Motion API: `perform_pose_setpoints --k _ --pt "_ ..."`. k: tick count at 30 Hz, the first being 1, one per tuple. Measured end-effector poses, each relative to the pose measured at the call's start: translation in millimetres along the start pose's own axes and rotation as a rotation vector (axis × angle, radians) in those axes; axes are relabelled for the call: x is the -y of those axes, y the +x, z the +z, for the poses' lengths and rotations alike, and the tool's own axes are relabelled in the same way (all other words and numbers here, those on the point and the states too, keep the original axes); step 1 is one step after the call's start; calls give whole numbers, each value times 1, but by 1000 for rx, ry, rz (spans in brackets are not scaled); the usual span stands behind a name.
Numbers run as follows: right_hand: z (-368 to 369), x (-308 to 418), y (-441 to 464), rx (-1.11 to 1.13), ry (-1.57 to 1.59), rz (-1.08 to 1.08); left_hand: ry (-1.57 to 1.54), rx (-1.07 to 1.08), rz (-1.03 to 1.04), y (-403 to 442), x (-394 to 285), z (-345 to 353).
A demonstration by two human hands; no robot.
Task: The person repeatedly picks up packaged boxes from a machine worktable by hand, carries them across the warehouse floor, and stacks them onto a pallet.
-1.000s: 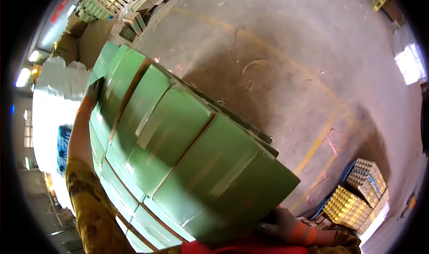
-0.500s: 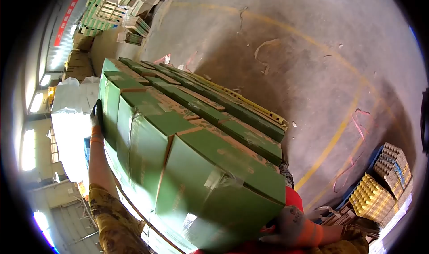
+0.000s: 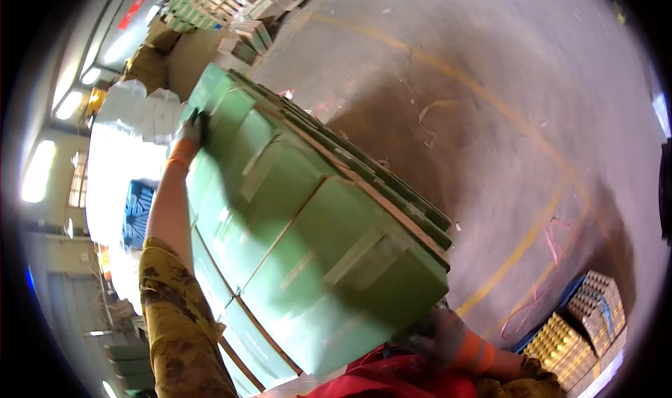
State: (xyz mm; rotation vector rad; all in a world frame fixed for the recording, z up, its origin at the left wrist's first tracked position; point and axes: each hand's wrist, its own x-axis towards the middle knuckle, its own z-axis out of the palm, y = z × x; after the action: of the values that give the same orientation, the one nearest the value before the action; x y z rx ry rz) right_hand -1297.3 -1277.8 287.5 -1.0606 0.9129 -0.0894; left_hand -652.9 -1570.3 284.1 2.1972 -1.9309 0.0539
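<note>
A large stack of green cartons (image 3: 336,216), taped along the seams, fills the middle of the view. A brown cord or strip (image 3: 264,333) runs across its lower near face. My left hand (image 3: 194,128), in a dark glove with an orange cuff, lies against the far left side of the stack, fingers extended. My right hand (image 3: 439,335), gloved and smeared by motion, is low at the near right corner of the cartons. Its fingers are too blurred to read, so I cannot tell whether it grips the carton.
Egg trays (image 3: 560,342) are stacked at the lower right. White-wrapped goods (image 3: 126,167) and a blue crate (image 3: 138,212) stand left. Wooden pallets (image 3: 210,2) and cartons lie at the back. Yellow lines (image 3: 518,247) and pink strapping (image 3: 535,296) mark the concrete floor.
The view has shifted, and more of the cartons' near side shows while less of their tops does. My left hand appears farther right and higher in view; my right hand remains by the near corner.
</note>
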Motion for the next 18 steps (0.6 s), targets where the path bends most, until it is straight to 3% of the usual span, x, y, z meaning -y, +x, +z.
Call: perform_pose_setpoints --k 2,5,6,8,10,11,13,14,17,18 --pt "20 -56 6 -172 238 -282 -80 -210 50 -39 -52 -14" --pt "41 -51 -14 -325 342 -303 -119 -366 171 -162 -136 -80" --pt "54 -60 -16 -307 440 -264 -253 -424 284 -208 -131 -82" --pt "86 -96 -16 -222 379 -145 -538 -265 193 -331 -157 -118" --pt "125 -120 -10 -71 142 -50 -408 -167 85 -457 -173 -161" --pt "152 -124 -6 15 -46 -24 -335 -204 153 -517 -171 -174" --pt "217 -123 4 269 -641 -46 -384 -257 12 -644 -161 -199" --pt "245 -154 22 381 -663 -47 -385 -328 -108 -711 -152 -208" --pt "368 -180 35 617 -921 -353 -318 -653 -470 -916 -132 -217" --pt "413 -178 33 684 -987 -161 -296 -790 -666 -978 -129 -215"
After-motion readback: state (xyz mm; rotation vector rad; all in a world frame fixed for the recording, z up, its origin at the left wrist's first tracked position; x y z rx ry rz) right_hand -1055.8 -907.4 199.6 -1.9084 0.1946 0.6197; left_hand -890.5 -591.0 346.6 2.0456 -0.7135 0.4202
